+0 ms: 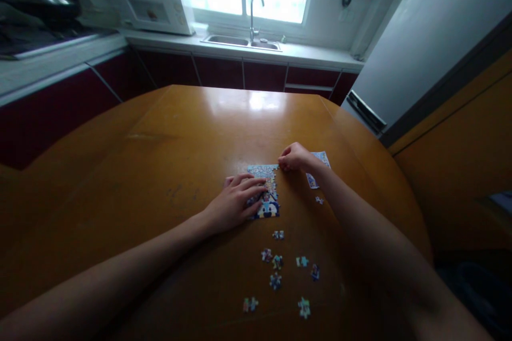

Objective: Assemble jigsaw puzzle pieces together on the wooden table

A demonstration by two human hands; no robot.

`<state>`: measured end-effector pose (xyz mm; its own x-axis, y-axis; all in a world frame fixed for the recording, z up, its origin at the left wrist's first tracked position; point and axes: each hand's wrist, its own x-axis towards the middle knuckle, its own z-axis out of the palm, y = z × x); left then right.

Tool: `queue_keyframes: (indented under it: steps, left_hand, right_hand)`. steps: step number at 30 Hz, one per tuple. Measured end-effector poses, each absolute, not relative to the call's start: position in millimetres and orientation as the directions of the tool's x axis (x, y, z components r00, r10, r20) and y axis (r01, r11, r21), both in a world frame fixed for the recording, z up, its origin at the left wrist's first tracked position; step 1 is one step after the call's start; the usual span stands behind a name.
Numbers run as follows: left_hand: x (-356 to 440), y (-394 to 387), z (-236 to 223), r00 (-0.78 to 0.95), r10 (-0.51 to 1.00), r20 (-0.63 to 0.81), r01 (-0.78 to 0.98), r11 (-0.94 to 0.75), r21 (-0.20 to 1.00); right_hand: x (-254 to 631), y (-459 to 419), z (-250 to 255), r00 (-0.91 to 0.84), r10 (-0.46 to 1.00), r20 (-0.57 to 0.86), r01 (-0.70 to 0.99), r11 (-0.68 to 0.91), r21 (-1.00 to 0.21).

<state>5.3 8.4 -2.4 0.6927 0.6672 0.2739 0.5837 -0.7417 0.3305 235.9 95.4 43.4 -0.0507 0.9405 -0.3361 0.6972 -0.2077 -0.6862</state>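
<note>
A partly joined jigsaw puzzle (273,209) lies on the wooden table, with blue and white cartoon figures on it. Across its left side rests my left hand (239,200), palm down and fingers apart, covering part of the picture. My right hand (295,157) is pinched at the puzzle's upper right corner, on a small puzzle piece (277,167) mostly hidden by the fingertips. Partly under my right wrist is a printed picture sheet (313,181). One loose piece (319,200) lies just below that sheet. Several more loose pieces, among them one (278,235), are scattered nearer to me.
The large wooden table (180,138) has a rounded edge. Beyond it stand a counter with a sink (228,40) and faucet (252,16), a white microwave (154,10), and a pan (44,2) on the stove at left. A fridge (416,37) stands at right.
</note>
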Motion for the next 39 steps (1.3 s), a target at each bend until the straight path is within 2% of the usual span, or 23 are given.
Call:
queue_keyframes:
  steps: [4, 12, 16, 19, 27, 33, 36, 39]
  left_hand:
    - [6, 8, -2, 0.695, 0.665, 0.273, 0.59, -0.745, 0.312]
    - [6, 7, -2, 0.688, 0.67, 0.278, 0.589, -0.74, 0.324]
    - [6, 7, -2, 0.691, 0.666, 0.28, 0.583, -0.743, 0.329]
    - [5, 8, -4, 0.678, 0.674, 0.294, 0.583, -0.736, 0.343]
    - [5, 11, -7, 0.636, 0.695, 0.335, 0.592, -0.718, 0.365]
    - [5, 11, -6, 0.635, 0.695, 0.338, 0.601, -0.719, 0.349]
    - [5, 11, -6, 0.636, 0.694, 0.337, 0.606, -0.72, 0.339]
    - [5, 11, -7, 0.637, 0.691, 0.342, 0.603, -0.723, 0.338]
  right_hand:
    - [238, 90, 39, -0.077, 0.957, -0.278, 0.701, -0.146, -0.698]
    - [238, 79, 40, -0.165, 0.971, -0.174, 0.764, 0.014, -0.645]
    - [235, 35, 65, -0.248, 0.968, -0.037, 0.755, 0.169, -0.634]
    - [239, -12, 79, -0.346, 0.938, 0.013, 0.721, 0.275, -0.636]
    - [265, -110, 62, -0.437, 0.859, -0.268, 0.826, 0.266, -0.496]
    - [252, -128, 55, -0.394, 0.873, -0.288, 0.89, 0.285, -0.355]
    - [253, -124, 56, -0.428, 0.853, -0.299, 0.864, 0.289, -0.412]
    - [260, -109, 63, -0.43, 0.863, -0.264, 0.814, 0.245, -0.526]
